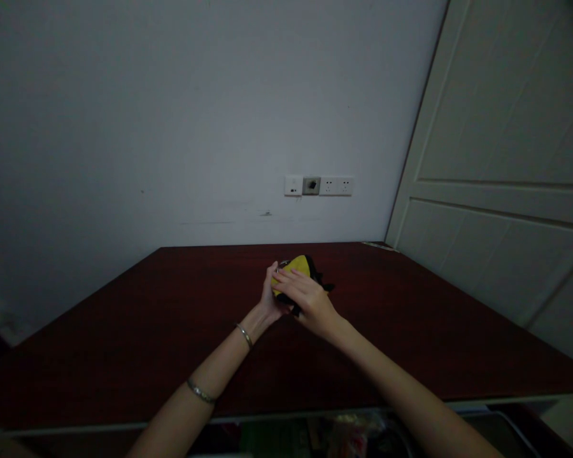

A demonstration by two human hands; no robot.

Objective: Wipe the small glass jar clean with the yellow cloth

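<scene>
Sitting clasped between the left hand (269, 302) and the right hand (312, 300), whose fingers overlie it, the small item (300, 263) is yellow with black edging.

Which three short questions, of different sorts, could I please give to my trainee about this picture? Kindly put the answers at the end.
1. Multiple choice: which colours show on the item that the left hand and right hand touch?
A) red and white
B) yellow and black
C) blue and pink

2. True or false: two bangles are on the left arm.

3. Fill the gap: the sockets are mounted on the ____.

Key: 1. B; 2. True; 3. wall.
</scene>
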